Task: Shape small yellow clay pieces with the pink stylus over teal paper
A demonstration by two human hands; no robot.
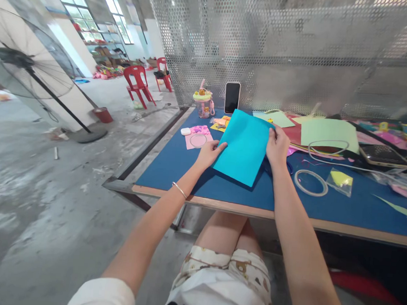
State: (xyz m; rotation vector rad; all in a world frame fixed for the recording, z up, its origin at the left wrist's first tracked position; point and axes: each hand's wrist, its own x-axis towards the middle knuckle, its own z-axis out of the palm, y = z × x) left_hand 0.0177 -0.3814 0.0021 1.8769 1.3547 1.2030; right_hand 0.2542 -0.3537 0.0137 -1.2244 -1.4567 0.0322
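A turquoise sheet of paper is held up at a slant over the blue table. My left hand grips its left edge near the lower corner. Its right edge, near the top, is pinched by my right hand. Just under my right hand lies a dark pair of scissors, mostly hidden by the hand and the sheet. A pink sheet with a clear tape ring lies left of my left hand.
A phone stands against the perforated metal screen, beside a small pink cup. Green and red papers, a tape ring, a plastic bag and a second phone lie to the right. A floor fan and red chairs stand at the left.
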